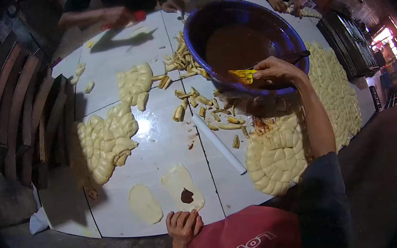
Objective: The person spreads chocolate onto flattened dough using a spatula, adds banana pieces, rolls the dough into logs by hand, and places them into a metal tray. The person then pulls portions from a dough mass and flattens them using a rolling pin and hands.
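Note:
My right hand [277,70] is closed on a yellow scraper [242,76], held over the near side of a deep blue basin [195,52] of brown filling [236,46]. A dark-handled utensil [297,56] leans across the basin's rim. My left hand [184,225] rests at the near table edge with its fingers curled; I see nothing in it. Just beyond it lies a flattened oval of dough [177,177] with a dark brown dab of filling [186,195]. A second, bare dough oval [145,204] is beside it.
Dough pieces lie clustered at left [107,142], near right [278,157] and far right [331,92]. Cut banana-like strips [185,60] scatter near the basin. A white rolling rod [218,143] lies mid-table. Dark wooden boards [20,112] stand left. Other people's hands [119,18] work across the table.

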`<state>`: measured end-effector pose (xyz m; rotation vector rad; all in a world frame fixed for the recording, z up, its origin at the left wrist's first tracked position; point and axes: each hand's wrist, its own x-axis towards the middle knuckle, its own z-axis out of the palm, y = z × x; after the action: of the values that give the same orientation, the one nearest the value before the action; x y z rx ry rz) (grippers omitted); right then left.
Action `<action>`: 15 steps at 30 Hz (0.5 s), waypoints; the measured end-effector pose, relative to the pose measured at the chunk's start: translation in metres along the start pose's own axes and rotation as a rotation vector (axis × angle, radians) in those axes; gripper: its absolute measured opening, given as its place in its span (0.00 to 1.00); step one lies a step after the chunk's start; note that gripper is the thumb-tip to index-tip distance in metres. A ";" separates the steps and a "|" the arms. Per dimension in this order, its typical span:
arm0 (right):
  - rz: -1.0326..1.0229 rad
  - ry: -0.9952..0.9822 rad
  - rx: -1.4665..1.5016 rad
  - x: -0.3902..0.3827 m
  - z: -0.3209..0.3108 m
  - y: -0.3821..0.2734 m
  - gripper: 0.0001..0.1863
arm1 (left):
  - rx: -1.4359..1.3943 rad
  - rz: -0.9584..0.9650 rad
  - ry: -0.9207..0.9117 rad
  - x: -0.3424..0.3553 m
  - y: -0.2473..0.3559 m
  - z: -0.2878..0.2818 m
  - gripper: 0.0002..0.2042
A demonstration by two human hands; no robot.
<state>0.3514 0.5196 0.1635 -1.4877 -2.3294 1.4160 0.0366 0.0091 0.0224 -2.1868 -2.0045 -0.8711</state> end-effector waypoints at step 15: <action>-0.201 -0.054 0.191 -0.059 0.091 -0.131 0.21 | -0.047 -0.006 0.124 -0.001 -0.001 0.001 0.12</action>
<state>0.2491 0.3990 0.2269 -1.1449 -2.2241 1.5890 0.0356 0.0089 0.0211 -2.0949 -1.9537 -1.0369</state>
